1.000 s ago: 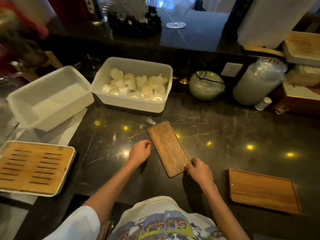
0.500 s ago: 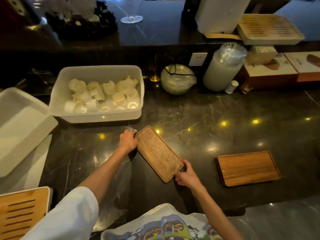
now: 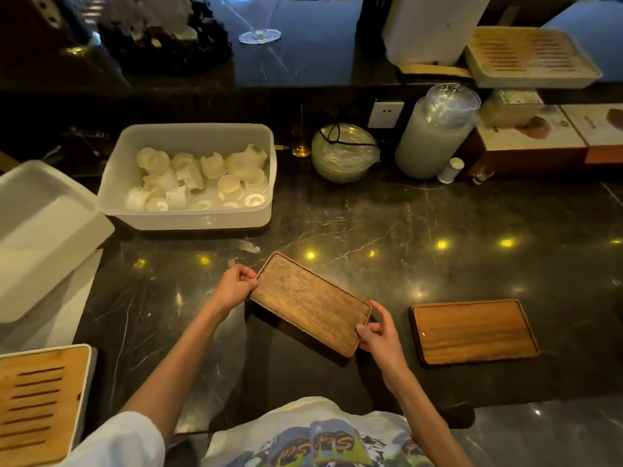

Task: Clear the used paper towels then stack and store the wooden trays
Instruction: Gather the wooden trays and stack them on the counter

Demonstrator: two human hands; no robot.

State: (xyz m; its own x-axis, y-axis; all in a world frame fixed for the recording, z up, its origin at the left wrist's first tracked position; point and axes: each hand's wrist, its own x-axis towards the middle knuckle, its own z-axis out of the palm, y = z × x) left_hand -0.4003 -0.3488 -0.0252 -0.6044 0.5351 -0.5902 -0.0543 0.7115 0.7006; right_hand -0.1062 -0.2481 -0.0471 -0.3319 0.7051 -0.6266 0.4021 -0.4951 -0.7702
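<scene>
Both hands had closed on the darker tray (image 3: 312,303) since the earlier frames: a second before, the left hand (image 3: 236,286) lay on the counter (image 3: 438,217) beside it, and now it pinched the tray's far-left end, thumb on top and fingers curled under the rim. The right hand (image 3: 377,335) gripped the near-right end in the same way, fingers bent round the corner. Between them the tray had swung from a steep diagonal to a flatter one, its long side turning towards the line of the lighter tray (image 3: 472,332). Whether it had fully left the counter could not be told, though its near edge looked slightly raised.

The lighter tray lay flat on the counter to the right, near the right hand but apart from it and from the darker tray. No paper towel showed on either tray, so the clearing part seemed done and stacking appeared to be the step in hand. A carry to the right and a squaring of the edges would likely be needed to set one tray on the other.

Far left stood a plastic tub (image 3: 188,220) of small cups, and a slatted tray (image 3: 37,402) sat at the near left edge, well apart from both hands.
</scene>
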